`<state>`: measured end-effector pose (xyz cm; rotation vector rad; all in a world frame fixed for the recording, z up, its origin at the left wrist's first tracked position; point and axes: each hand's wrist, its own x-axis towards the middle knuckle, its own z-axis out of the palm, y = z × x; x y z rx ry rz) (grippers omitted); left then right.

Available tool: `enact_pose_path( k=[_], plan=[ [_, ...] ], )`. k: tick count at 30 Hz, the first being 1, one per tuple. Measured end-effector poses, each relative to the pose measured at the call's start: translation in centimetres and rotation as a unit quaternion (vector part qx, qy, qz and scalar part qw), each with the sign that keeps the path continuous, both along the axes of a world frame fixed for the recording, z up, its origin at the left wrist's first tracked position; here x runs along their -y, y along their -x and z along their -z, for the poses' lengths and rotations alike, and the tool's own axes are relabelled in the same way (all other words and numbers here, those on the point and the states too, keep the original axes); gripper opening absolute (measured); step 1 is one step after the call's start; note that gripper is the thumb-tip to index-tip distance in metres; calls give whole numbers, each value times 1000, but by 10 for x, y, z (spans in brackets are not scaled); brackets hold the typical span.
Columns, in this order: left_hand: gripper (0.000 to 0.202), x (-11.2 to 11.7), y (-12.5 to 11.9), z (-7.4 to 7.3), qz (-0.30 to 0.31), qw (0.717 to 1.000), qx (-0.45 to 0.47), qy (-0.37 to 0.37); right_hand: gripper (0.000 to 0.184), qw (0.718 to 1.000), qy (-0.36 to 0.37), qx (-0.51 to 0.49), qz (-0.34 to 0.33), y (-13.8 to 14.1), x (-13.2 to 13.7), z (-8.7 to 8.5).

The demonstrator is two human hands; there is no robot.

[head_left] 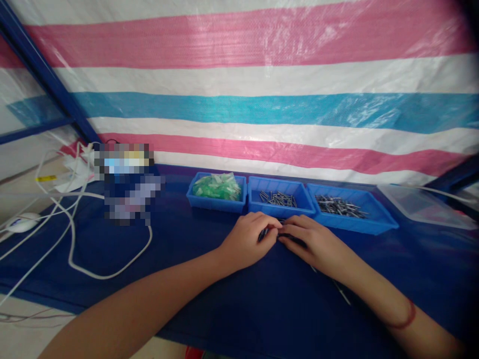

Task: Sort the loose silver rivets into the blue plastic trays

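My left hand (249,239) and my right hand (312,242) meet low over the blue table (239,304), fingertips nearly touching. The fingers of both are curled and pinched together. Thin dark pieces show between and under the fingers; their kind is mostly hidden. Just beyond the hands, three blue bins stand in a row. The left bin (217,203) holds green and clear plastic bags (217,187). In the middle bin (258,207) lie loose metal screws or pins (279,199). Darker slender metal pieces (340,207) fill part of the right bin (381,224).
White cables (108,276) loop across the table's left side, near a white mouse-like object (23,223) and a blurred-out area. A clear plastic lid or tray (422,207) lies at the right. Behind hangs a striped sheet (262,109). One thin light strip (341,293) lies by my right forearm.
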<state>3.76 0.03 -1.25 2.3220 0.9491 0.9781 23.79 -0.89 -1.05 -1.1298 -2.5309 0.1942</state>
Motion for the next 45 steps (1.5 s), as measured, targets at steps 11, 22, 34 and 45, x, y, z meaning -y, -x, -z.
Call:
enact_pose_path(
  k=[11, 22, 34, 45],
  plan=[
    [14, 0, -1, 0, 5, 1000, 1, -4, 12, 1000, 8, 12, 10, 6, 3, -2],
    [19, 0, 0, 3, -41, 998, -46, 18, 12, 988, 21, -143, 52, 7, 7, -6],
    [14, 0, 1, -6, -29, 993, 95, 58, 15, 918, 178, -334, 115, 14, 11, -1],
    [16, 0, 2, -3, -33, 986, 141, 82, 20, 894, 235, -368, 100, 22, 15, -5]
  ],
)
